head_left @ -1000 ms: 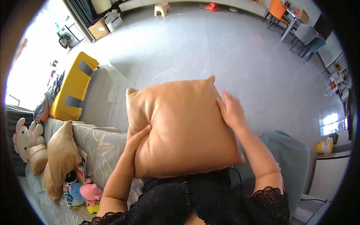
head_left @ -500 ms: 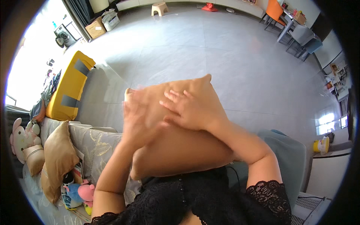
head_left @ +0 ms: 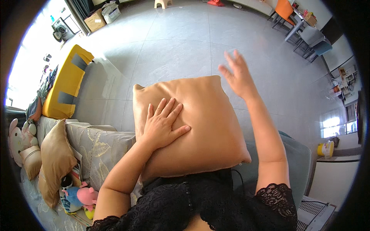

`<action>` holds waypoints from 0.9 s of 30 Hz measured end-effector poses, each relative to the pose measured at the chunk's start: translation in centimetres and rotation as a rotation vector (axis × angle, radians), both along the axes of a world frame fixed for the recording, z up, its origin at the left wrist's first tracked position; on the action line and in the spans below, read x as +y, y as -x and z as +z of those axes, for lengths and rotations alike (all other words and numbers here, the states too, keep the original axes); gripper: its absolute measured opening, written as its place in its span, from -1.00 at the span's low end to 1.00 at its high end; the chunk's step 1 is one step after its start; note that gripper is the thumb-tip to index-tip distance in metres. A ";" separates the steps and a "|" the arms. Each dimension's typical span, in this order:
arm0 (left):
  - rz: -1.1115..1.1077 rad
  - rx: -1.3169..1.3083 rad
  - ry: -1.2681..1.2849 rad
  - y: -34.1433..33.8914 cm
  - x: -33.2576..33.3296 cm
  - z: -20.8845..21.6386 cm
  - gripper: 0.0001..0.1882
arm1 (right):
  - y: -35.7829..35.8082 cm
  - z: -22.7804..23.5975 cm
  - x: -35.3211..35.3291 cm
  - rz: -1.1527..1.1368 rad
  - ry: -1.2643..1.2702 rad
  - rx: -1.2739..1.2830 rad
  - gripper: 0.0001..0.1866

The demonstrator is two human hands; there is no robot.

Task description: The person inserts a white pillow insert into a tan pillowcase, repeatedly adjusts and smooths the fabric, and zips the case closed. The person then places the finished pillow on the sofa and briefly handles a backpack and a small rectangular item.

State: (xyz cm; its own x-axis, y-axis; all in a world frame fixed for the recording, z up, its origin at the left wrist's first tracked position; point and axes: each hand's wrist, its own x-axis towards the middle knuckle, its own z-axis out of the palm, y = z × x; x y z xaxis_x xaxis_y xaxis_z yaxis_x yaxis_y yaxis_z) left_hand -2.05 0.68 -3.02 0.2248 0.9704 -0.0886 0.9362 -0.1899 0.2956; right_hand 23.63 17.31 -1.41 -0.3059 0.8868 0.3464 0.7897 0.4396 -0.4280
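Note:
A plump tan throw pillow (head_left: 204,127) with a smooth, shiny cover lies in front of my body, its corners pointing outward. Flat on its left half rests my left hand (head_left: 163,125), fingers spread and the palm pressed to the cover. My right hand (head_left: 239,75) is raised beyond the pillow's far right corner, apart from it. Its fingers are spread with nothing in them and are slightly blurred by motion. The pillow's underside is hidden.
A grey patterned sofa (head_left: 110,148) at left carries more tan pillows (head_left: 58,148) and plush toys (head_left: 83,196). A yellow padded piece (head_left: 67,86) stands beyond it. Grey-green upholstery (head_left: 295,158) is at my right. Chairs (head_left: 284,13) and a table stand far right on the tiled floor.
My right hand has lifted off the pillow and swung up to the right. My left hand, blurred before, now lies flat on the cover. The pillow looks flatter and more fully turned to view.

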 end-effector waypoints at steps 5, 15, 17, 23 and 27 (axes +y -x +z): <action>-0.046 -0.035 -0.089 -1.3 0.0 0.3 -0.17 | 1.6 -11.1 -1.3 0.170 0.555 -0.182 -0.30; -0.145 -0.342 -0.263 4.0 1.0 0.6 -0.33 | 7.2 0.8 -6.0 0.258 -0.143 0.103 -0.41; 0.524 -0.890 -0.138 6.5 4.5 0.5 -0.48 | 7.5 -3.9 -10.3 0.368 -0.005 -0.224 -0.41; 0.637 -1.678 0.435 13.5 11.2 -8.2 -0.29 | 4.2 -2.5 -9.8 0.264 0.090 0.088 -0.38; 0.579 -2.000 0.432 7.5 8.2 -3.9 -0.24 | -0.6 -4.8 -9.8 -0.029 0.240 0.333 -0.29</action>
